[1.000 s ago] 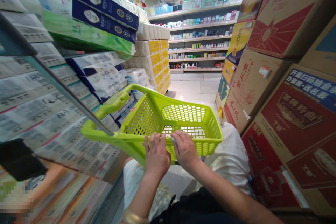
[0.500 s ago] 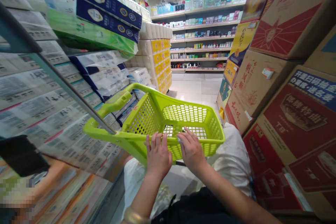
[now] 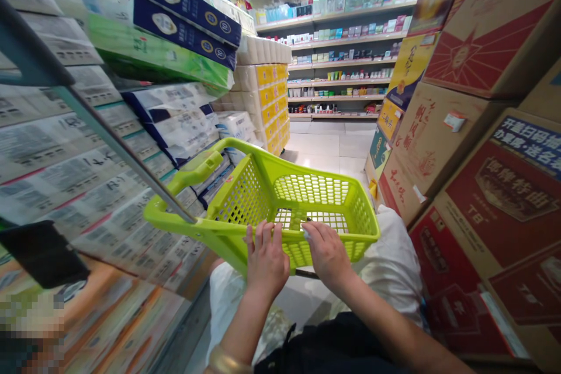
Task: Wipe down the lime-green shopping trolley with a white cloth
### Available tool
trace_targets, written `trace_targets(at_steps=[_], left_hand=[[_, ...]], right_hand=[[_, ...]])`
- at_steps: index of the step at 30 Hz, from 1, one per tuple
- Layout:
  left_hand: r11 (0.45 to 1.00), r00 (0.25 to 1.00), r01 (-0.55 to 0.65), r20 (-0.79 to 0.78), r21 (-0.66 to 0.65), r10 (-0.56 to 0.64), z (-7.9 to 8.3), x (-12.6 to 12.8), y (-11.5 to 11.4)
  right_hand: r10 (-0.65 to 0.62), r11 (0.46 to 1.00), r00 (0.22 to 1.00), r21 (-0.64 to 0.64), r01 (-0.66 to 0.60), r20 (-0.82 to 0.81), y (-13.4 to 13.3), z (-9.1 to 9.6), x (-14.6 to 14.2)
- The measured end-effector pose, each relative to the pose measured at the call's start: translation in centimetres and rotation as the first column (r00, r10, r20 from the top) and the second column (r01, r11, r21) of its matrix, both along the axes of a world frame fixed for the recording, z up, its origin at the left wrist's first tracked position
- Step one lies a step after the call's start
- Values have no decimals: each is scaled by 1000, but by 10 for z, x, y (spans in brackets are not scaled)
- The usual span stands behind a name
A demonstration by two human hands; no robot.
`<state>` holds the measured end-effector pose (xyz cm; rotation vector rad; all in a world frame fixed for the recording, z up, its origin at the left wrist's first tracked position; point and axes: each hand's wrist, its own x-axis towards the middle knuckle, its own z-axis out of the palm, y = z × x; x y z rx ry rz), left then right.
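Observation:
A lime-green plastic shopping basket (image 3: 302, 181) with perforated walls and a long metal pull handle (image 3: 127, 155) stands tilted in front of my knees. My left hand (image 3: 268, 257) has its fingers hooked over the basket's near rim. Beside it, my right hand (image 3: 328, 251) is closed at the same rim, fingers bent. A small white scrap (image 3: 306, 235), perhaps tissue, shows at its fingertips; its far side is hidden. Nothing large lies on the basket's floor, which shows through its grid.
Packs of tissue paper (image 3: 184, 17) are stacked high on my left. Tall stacks of cardboard boxes (image 3: 508, 187) flank my right. A tiled aisle (image 3: 333, 143) leads to shelves of small goods (image 3: 342, 61). A dark phone-like slab (image 3: 44, 254) is at lower left.
The view has shifted slightly, so the scene sits a little further right. My right hand has curled its fingers more at the rim. My left hand stays on the rim.

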<state>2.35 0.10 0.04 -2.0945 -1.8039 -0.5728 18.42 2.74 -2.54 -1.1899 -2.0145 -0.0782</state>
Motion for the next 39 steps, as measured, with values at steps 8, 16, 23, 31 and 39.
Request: trace_targets(at_steps=[8,16,23,31,39], left_hand=[[1000,1000,3,-11,-7,-3,0,-4,1],[1000,999,10,-31,28,-9,0,-5,0],[1000,1000,7,5,17,-8,-2,0,3],[999,999,32,-10,-14,-32,3,-10,7],[998,998,42,44,-36,-40,4,-14,17]], right_hand=[[53,998,999,-31,-53,-14,4,17,-36],[-5,1000,1000,-20,5,12,3,3,6],[-68,996,996,-56,70,50,1,13,-6],[-14,997,998,-80,19,67,1,11,-1],[-88,986,990,-132,102,109,-3,14,13]])
